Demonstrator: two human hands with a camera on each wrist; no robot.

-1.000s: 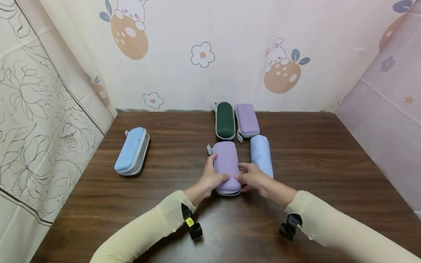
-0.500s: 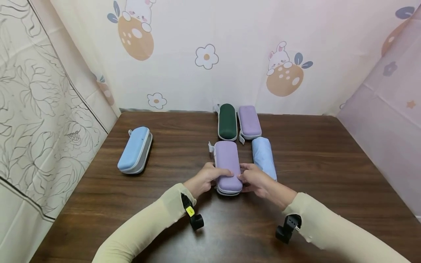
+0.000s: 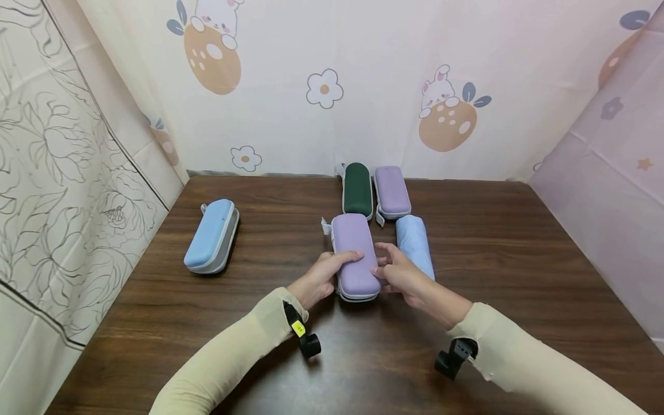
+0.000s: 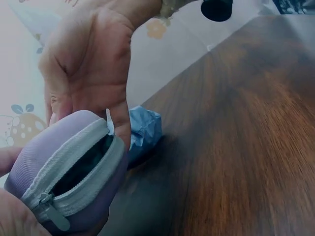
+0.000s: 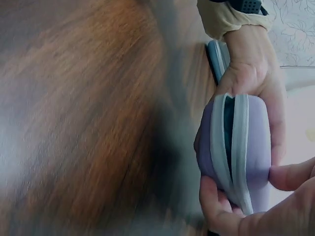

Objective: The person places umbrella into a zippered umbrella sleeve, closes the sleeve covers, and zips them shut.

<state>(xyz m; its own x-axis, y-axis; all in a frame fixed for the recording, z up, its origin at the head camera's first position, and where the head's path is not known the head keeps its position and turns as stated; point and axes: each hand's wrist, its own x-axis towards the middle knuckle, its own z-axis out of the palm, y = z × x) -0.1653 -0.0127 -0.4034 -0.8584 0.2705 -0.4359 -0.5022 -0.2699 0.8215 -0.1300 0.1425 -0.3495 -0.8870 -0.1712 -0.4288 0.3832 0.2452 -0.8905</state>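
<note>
A purple zip case (image 3: 359,275) is held at the middle of the table between both hands. My left hand (image 3: 317,278) grips its left side, thumb lying across the top and the other fingers mostly hidden beneath. On the right side, my right hand (image 3: 407,279) has its thumb at the case's edge and its fingers beside and under it. The near end's zip is parted in the left wrist view, showing a dark gap between the pale zipper tapes (image 4: 88,189). A zipper pull (image 4: 58,218) hangs there. A white tab (image 3: 325,226) sticks out at the far left corner.
Just beyond stand a dark green case (image 3: 357,187) and another purple case (image 3: 392,190). A light blue rolled bundle (image 3: 415,242) lies right beside the right hand. A blue case (image 3: 210,233), its side gaping, sits at the left of the wooden table (image 3: 280,230). Patterned curtains surround the table.
The purple case has shifted slightly away from the person and tilted to the left. My left index finger has left the case's upper left side; the right fingers have spread a little.
</note>
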